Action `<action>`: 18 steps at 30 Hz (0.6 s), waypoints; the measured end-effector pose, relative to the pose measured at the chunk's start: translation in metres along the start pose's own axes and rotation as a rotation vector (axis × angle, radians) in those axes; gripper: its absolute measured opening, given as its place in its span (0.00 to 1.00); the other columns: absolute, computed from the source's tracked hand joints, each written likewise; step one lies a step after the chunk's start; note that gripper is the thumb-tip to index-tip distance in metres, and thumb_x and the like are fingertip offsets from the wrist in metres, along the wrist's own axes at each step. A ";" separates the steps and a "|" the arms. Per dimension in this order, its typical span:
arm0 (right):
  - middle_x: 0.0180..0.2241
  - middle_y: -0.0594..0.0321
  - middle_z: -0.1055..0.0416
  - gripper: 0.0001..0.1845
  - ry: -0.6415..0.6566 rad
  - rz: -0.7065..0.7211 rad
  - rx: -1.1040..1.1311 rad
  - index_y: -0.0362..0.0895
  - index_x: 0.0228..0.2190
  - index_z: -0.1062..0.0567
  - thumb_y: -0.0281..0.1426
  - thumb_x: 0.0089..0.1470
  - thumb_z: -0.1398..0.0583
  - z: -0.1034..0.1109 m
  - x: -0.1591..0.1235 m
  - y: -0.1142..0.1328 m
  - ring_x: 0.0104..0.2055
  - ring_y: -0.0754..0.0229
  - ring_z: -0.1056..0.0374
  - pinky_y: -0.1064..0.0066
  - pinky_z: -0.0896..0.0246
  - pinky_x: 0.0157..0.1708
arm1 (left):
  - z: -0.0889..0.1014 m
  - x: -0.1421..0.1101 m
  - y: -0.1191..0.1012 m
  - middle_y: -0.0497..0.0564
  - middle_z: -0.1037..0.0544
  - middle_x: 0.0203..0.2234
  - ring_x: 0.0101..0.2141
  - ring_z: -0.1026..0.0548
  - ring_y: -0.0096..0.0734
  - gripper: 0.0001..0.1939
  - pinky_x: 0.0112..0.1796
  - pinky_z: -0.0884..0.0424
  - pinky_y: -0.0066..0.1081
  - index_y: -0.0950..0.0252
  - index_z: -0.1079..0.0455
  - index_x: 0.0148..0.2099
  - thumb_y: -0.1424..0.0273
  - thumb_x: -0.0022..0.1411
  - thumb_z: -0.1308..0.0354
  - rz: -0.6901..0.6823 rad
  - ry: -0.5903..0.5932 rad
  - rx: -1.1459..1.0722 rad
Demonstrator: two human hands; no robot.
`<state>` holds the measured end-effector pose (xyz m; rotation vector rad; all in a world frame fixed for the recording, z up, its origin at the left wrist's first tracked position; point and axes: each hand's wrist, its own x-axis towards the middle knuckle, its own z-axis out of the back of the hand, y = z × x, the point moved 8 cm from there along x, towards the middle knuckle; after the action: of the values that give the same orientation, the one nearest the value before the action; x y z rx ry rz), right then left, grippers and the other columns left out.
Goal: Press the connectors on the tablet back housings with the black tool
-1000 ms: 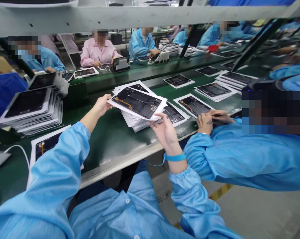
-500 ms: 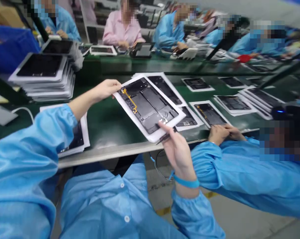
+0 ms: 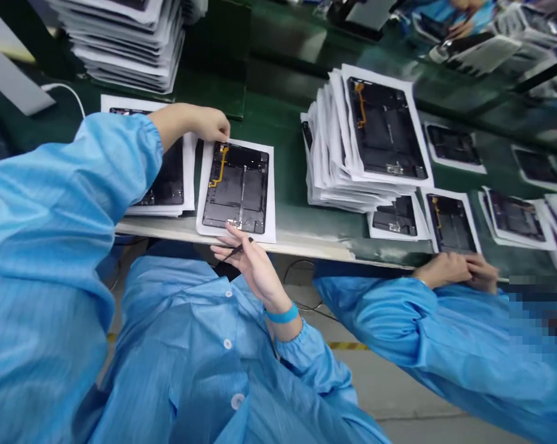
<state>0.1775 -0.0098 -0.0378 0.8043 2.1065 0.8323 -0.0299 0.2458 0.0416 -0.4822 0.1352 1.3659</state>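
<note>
On the green workbench (image 3: 264,123), a tall stack of papered panels (image 3: 130,43) rises at the far side; a white cable (image 3: 66,89) curls beside it; a co-worker's blue sleeve (image 3: 380,320) lies along the near edge; yellow floor tape (image 3: 347,346) apparently runs below it.

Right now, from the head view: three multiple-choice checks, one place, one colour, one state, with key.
1. Where is the right hand?
A) At the near edge of the tablet panel
B) On top of the tall stack of sheets
C) Under the bench

2. What colour is the wristband on the right wrist?
A) Red
B) Blue
C) Yellow

3. What state is the tablet panel in?
A) Lifted in the air
B) Lying on its white sheet
C) Upright on its edge

1: A, holding a small black tool by that edge.
2: B, the band shows blue.
3: B, the sheet lies on the green bench.
</note>
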 end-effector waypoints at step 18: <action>0.29 0.66 0.23 0.34 -0.092 0.493 -0.915 0.46 0.38 0.17 0.65 0.69 0.39 0.051 0.057 0.119 0.34 0.61 0.24 0.67 0.33 0.39 | -0.133 -0.193 -0.112 0.61 0.15 0.54 0.57 0.22 0.54 0.13 0.53 0.25 0.50 0.68 0.18 0.58 0.69 0.79 0.38 -0.337 -0.728 -0.019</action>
<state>0.2197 0.1189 0.0023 0.8053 1.2052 1.7849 0.0611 0.0031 0.0217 0.0030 -0.5331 1.1347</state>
